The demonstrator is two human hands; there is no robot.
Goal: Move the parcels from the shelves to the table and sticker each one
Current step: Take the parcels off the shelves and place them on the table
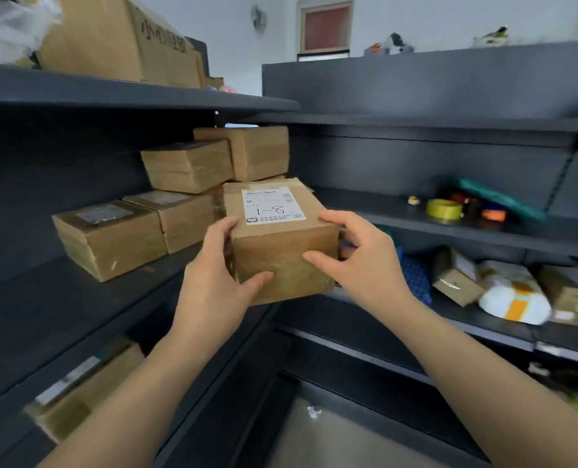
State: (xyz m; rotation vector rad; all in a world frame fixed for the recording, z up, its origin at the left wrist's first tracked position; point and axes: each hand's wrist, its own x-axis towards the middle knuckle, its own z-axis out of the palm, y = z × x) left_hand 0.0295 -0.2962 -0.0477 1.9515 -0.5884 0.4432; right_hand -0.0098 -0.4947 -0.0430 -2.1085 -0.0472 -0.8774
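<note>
Parcel: a brown taped cardboard box (282,241) with a white label marked "1-8" on top, held in the air in front of the dark grey metal shelves (118,96).
Left hand (218,270): grips the box's left side, thumb on the front face.
Right hand (358,256): grips the right side, fingers curled round the edge.
Behind the grip: four more brown cardboard boxes (188,165) stacked on the shelf.
Right of the grip: a yellow tape roll (444,208).

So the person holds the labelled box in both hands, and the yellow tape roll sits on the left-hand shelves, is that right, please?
Not quite. The head view shows the left hand and right hand holding the labelled box, but the yellow tape roll sits on the right-hand shelf, not the left.
</note>
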